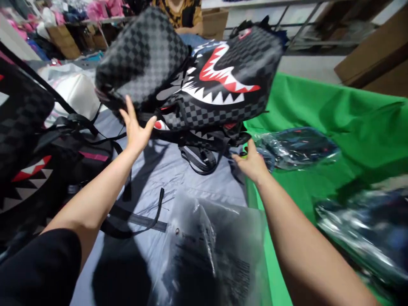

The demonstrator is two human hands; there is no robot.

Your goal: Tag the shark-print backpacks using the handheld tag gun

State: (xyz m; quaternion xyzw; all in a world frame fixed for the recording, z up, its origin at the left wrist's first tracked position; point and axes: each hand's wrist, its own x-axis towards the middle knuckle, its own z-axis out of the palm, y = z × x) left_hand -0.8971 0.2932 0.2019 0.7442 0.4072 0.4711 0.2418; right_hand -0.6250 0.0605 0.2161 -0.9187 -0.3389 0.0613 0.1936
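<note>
A grey checkered backpack (204, 80) with a red and white shark mouth hangs in the air above the table, its black straps (204, 157) dangling. My left hand (135, 127) is open, fingers spread, just under the backpack's left lower edge. My right hand (251, 163) reaches to the bag's underside at the straps; its fingers are curled and partly hidden. A clear plastic bag with black print (210, 250) lies on the grey sheet (178, 178) in front of me.
More shark-mouth backpacks (28, 161) are piled at the left. Bagged items (296, 146) (366, 229) lie on the green cloth (318, 106) at the right. A person in a yellow patterned top (181, 15) sits across the table. Cardboard boxes (376, 55) stand at back right.
</note>
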